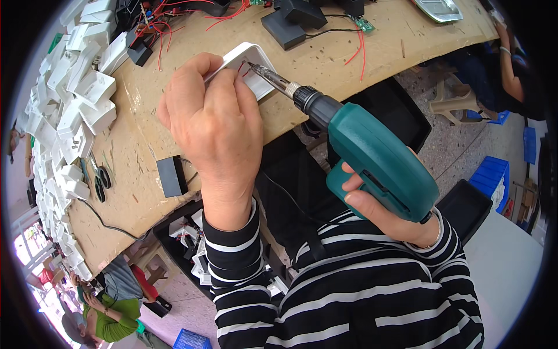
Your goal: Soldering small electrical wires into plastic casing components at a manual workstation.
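My left hand [215, 125] is closed around a white plastic casing [264, 58], gripping its left and near sides. Inside the casing a bit of red wire shows, while its fingertips' hold is partly hidden. In my right hand [386, 215] is a green pistol-shaped soldering gun [383, 157], held by its handle. The gun's metal tip reaches into the casing and is at the red wire; whether it touches cannot be made out. A small black box [171, 176] with a cable lies on the table beside my left wrist.
White casings [81, 99] are heaped along the table's left side. Black-handled scissors [102, 183] lie near them. Black boxes [285, 29] and red wires sit at the far edge, with a metal tray [440, 9]. Below the table is a bin [168, 227] of parts. Other people are nearby.
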Tool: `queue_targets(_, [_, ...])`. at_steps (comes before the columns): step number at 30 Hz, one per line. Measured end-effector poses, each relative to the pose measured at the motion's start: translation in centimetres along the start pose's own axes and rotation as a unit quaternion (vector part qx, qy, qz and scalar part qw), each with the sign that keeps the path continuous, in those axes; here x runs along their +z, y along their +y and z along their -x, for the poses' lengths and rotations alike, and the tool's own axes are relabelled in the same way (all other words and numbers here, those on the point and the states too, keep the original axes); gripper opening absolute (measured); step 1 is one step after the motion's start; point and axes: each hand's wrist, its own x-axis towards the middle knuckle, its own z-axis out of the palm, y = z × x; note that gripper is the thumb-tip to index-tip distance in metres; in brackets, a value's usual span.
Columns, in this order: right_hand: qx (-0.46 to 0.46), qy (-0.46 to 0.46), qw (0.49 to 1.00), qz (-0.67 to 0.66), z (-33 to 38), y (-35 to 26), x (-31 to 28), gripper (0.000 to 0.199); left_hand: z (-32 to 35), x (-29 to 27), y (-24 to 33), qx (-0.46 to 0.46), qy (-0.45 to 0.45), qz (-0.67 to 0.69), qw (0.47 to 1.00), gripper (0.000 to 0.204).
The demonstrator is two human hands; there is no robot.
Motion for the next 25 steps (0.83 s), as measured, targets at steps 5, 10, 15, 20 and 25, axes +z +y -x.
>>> queue_targets(5, [0.022,0.023,0.999,-0.036,0.23,0.21,0.6,0.048,-0.04,-0.02,0.06,-0.002,-0.008,-0.007,1.0,0.011])
queue_targets(10, [0.04,0.031,0.998,-0.048,-0.05,-0.04,0.63,0.047,-0.09,0.03,0.12,-0.008,-0.011,-0.003,1.0,0.01])
queue_targets(15, [0.018,0.036,0.999,-0.003,-0.41,-0.31,0.46,0.048,-0.14,0.01,0.12,-0.007,-0.008,-0.007,1.0,0.01])
queue_targets(20, [0.014,0.032,0.999,-0.002,-0.56,-0.43,0.42,0.047,-0.11,-0.03,0.08,-0.01,-0.011,-0.006,1.0,0.01])
queue_targets(25, [0.028,0.035,0.999,-0.029,-0.17,0.0,0.88,0.048,-0.08,0.0,0.08,-0.009,-0.013,-0.005,1.0,0.01])
